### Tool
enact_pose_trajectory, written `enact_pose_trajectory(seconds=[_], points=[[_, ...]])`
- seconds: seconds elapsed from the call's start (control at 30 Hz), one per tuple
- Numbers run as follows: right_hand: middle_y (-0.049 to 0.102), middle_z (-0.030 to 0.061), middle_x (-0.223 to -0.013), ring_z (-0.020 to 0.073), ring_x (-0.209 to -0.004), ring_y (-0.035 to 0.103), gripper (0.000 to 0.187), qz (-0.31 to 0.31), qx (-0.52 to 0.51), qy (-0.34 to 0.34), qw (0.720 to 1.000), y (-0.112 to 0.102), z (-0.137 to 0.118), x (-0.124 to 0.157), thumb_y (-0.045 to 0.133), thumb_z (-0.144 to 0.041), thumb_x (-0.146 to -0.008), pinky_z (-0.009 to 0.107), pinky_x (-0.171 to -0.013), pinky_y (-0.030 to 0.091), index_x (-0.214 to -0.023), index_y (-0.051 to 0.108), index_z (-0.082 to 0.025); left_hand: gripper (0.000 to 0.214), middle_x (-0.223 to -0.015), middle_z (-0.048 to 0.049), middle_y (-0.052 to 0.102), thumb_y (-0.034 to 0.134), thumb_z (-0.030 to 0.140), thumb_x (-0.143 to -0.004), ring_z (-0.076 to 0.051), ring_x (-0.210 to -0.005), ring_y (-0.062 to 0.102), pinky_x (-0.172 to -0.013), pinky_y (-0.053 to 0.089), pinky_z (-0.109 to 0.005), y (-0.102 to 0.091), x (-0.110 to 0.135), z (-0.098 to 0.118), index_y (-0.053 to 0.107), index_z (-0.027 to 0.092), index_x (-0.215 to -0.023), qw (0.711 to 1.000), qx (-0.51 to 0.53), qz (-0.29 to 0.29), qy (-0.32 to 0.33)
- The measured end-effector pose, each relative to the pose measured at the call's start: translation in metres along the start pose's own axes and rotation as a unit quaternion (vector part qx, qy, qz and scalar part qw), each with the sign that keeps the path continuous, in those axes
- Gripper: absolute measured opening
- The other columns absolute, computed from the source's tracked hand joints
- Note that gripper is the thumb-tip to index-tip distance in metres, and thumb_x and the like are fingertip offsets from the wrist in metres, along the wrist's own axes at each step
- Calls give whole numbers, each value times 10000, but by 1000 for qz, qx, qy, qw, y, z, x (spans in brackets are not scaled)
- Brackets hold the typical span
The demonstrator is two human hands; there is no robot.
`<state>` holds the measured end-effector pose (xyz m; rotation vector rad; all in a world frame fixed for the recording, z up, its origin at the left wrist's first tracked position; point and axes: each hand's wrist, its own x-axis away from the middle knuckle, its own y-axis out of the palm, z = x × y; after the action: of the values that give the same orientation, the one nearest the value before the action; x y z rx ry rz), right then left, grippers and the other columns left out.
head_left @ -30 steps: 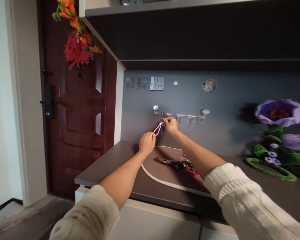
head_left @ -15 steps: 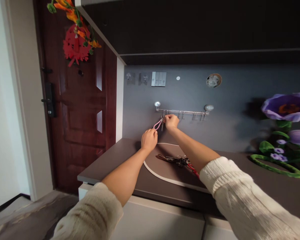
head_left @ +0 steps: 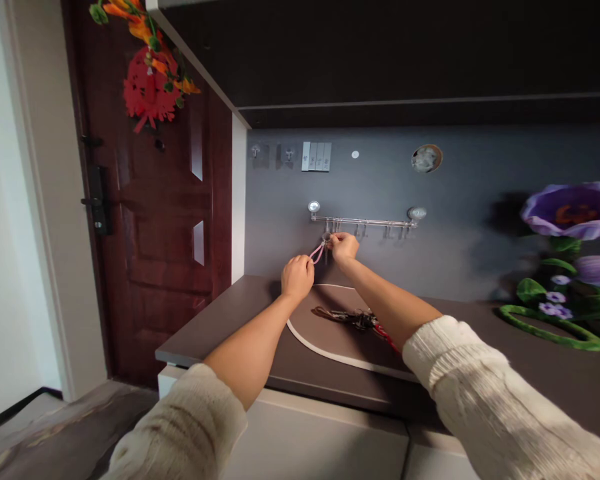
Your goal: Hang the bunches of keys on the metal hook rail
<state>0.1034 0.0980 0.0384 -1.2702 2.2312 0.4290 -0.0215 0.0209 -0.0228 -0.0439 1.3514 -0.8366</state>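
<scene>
My left hand [head_left: 298,276] is closed on the lower end of a pink strap loop [head_left: 317,252]. The strap runs up to a metal key ring [head_left: 326,237], and a key [head_left: 327,256] hangs below it. My right hand [head_left: 344,247] pinches the ring from the right side with thumb and fingers. Just above both hands, a clear hook rail [head_left: 365,222] with several small hooks is fixed to the grey wall. Whether the ring touches a hook, I cannot tell.
A bunch of keys [head_left: 360,320] with brown and red straps lies on a brown mat with a pale rim [head_left: 330,350] on the counter. Purple artificial flowers [head_left: 573,210] stand at right. A dark cabinet [head_left: 405,60] overhangs above; a red-brown door [head_left: 170,247] is at left.
The key ring has come slightly lower and now shows more openly between my hands. The pink strap looks narrower. Both hands keep nearly the same place.
</scene>
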Motion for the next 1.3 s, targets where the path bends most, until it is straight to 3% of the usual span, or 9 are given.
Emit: enact_pose_trajectory(seconds=[0.4, 0.6, 0.7, 0.83, 1.03, 1.3], points=[[621, 21, -570, 115, -492, 573, 81, -62, -5, 10, 998, -16, -5, 7, 555, -170, -669, 257, -563, 490, -640, 625, -141, 251, -823, -52, 620, 331, 250, -868, -156, -784, 542, -707, 383, -265, -2, 2, 1, 567, 184, -818, 1000, 8, -3, 13], [598, 3, -544, 84, -468, 526, 65, -146, -66, 20, 987, -43, -16, 26, 565, -182, -685, 226, -528, 468, -662, 603, -136, 245, -852, -47, 630, 351, 248, -858, -150, -801, 546, -722, 391, -260, -6, 7, 5, 587, 182, -843, 998, 49, -30, 35], [631, 23, -623, 79, -512, 533, 107, -188, -70, 25, 979, -64, -17, 38, 584, -236, -696, 203, -512, 440, -719, 606, -134, 230, -848, -39, 636, 384, 244, -840, -148, -796, 548, -725, 397, -261, -7, 11, 11, 606, 183, -837, 993, 76, -82, 48], [661, 50, -713, 92, -587, 543, 204, -221, -21, 14, 975, -96, -9, 59, 596, -323, -701, 205, -542, 421, -772, 617, -133, 208, -837, -34, 641, 432, 245, -815, -147, -795, 547, -728, 402, -258, -7, 19, 22, 630, 181, -821, 978, 111, -156, 81], [659, 45, -755, 118, -647, 557, 227, -260, 54, -21, 964, -136, 7, 85, 571, -332, -716, 250, -631, 436, -824, 626, -141, 224, -836, -42, 638, 455, 276, -808, -148, -800, 541, -764, 400, -267, -10, 30, 40, 654, 174, -825, 958, 139, -205, 143], [662, 30, -760, 133, -698, 572, 128, -294, 212, -113, 925, -157, 18, 97, 530, -221, -748, 253, -687, 423, -749, 637, -150, 261, -826, -38, 641, 440, 326, -825, -159, -824, 521, -783, 385, -287, -24, 41, 51, 656, 181, -804, 926, 140, -258, 235]])
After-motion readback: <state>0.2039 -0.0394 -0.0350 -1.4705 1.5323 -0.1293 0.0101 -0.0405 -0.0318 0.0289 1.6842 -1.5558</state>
